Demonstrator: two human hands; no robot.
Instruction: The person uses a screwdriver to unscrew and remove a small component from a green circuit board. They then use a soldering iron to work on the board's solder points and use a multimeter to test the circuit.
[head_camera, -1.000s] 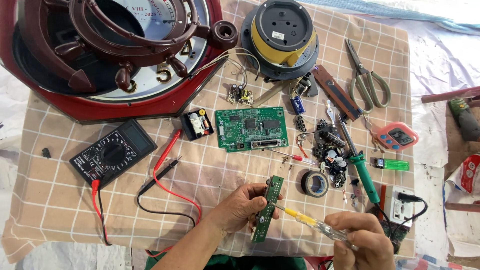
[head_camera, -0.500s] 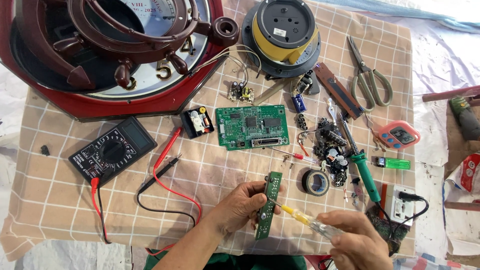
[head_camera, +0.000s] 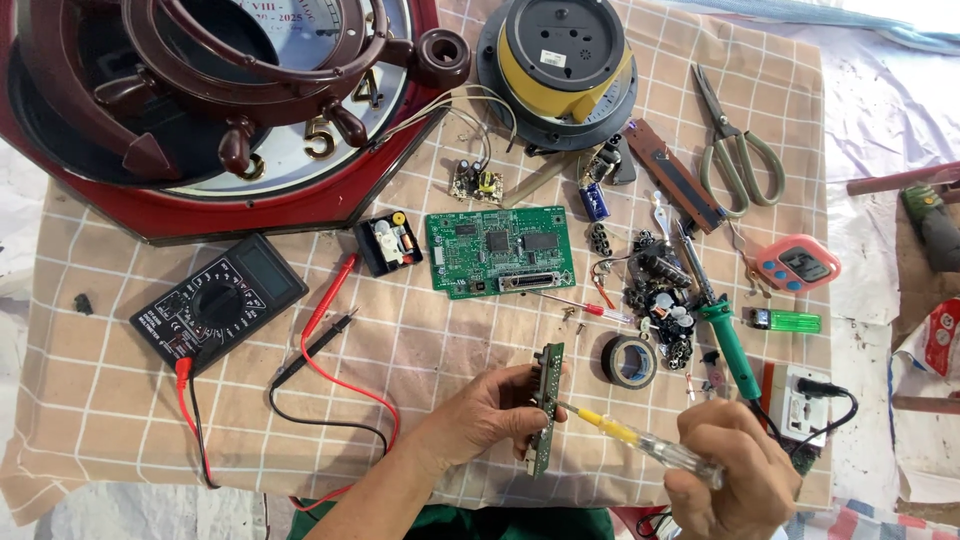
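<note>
My left hand (head_camera: 488, 413) grips a narrow green circuit strip (head_camera: 546, 410), held upright on its edge above the checked cloth (head_camera: 420, 340). My right hand (head_camera: 735, 475) holds a yellow and clear handled screwdriver (head_camera: 640, 440), its metal tip touching the middle of the strip. A larger green circuit board (head_camera: 500, 250) lies flat on the cloth beyond my hands. A roll of black tape (head_camera: 630, 361) sits just right of the strip.
A red ship-wheel wall clock (head_camera: 220, 110) fills the top left. A black multimeter (head_camera: 218, 303) with red and black leads lies left. A green soldering iron (head_camera: 722, 320), scissors (head_camera: 735, 145), loose components (head_camera: 665, 300), a pink timer (head_camera: 795, 265), a lighter and a round grey-yellow device (head_camera: 560, 60) lie right.
My right hand has shifted slightly and the screwdriver tip stays against the strip. My left hand keeps the strip in nearly the same place.
</note>
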